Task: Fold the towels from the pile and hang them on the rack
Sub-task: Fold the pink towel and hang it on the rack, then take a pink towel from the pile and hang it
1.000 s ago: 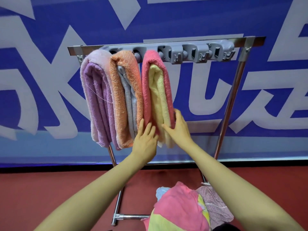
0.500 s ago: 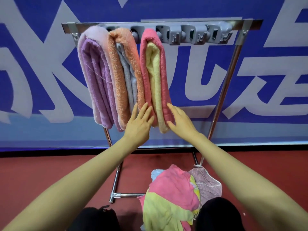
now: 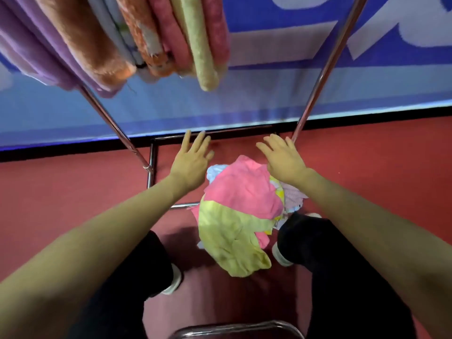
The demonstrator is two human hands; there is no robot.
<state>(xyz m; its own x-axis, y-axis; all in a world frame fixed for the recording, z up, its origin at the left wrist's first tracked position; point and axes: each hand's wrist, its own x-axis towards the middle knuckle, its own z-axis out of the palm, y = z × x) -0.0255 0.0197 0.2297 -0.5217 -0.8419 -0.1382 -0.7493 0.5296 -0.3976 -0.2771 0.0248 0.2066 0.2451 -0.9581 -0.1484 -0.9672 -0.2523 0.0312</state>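
Moved: both hands have left the hung pink towel and dropped to mid-frame; the view has tipped down toward the floor.
Left hand [image 3: 192, 162]: fingers spread and relaxed, holding nothing, just left of the pile.
Right hand [image 3: 281, 160]: spread likewise, empty, over the pile's far right edge.
Pile [image 3: 239, 211]: crumpled pink, yellow-green, pale blue and lilac towels on the red floor [image 3: 73, 192], centre frame, between the black trouser legs.
Hung towels [image 3: 93, 45]: purple, orange-with-grey and pink-with-yellow, lower ends at upper left.
Rack [image 3: 325, 69]: chrome legs slant down to a floor frame.
Writing: white strokes on the blue banner [image 3: 293, 33], upper right, too cropped to read.
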